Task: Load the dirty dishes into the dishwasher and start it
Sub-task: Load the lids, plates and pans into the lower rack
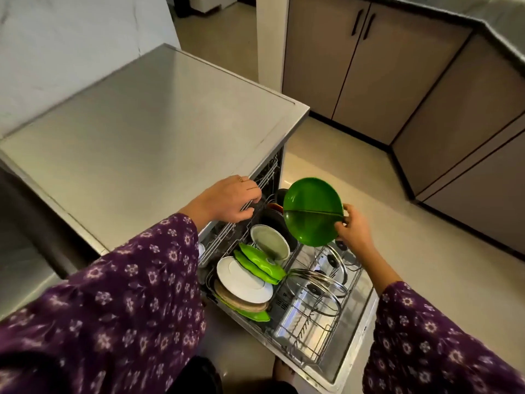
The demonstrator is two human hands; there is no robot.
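Observation:
My right hand [353, 227] grips the edge of a round green divided plate [311, 210], holding it tilted above the pulled-out lower rack [309, 336] of the open dishwasher [159, 132]. My left hand [230, 200] curls over the front edge of the upper rack [227, 237]. In the lower rack stand white plates [241, 280], green plates [260, 264], a grey-centred plate [271, 241] and several glass pot lids [315, 288]. Dark dishes sit further back, partly hidden by the green plate.
The dishwasher door [352, 354] lies open toward me over the tiled floor [369, 172]. Brown cabinets [355, 69] run along the right and far side. A foot [282, 371] shows beside the door's edge.

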